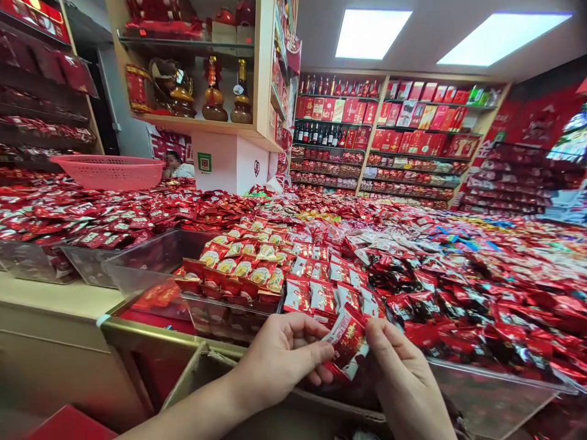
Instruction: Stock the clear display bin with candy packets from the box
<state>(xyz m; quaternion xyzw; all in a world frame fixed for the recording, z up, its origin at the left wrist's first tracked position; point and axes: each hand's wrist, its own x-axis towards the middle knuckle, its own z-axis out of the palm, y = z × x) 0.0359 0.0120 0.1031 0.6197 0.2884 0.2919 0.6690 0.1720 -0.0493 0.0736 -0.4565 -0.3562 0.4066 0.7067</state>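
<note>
Between my two hands is a small red and white candy packet, tilted, with gold print on its front. My left hand pinches its left side between thumb and fingers. The thumb and fingers of my right hand close on its right edge. Just beyond lie rows of matching red and white packets in a clear bin. To their left, red and cream packets are stacked in neat rows. An open cardboard box sits below my hands, its inside mostly hidden.
Clear plastic bins heaped with packets spread right and back. A pink basket rests on the heaps at left. A shelf corner with bottles juts overhead. Behind the counter a person is partly visible. Stocked shelves line the far wall.
</note>
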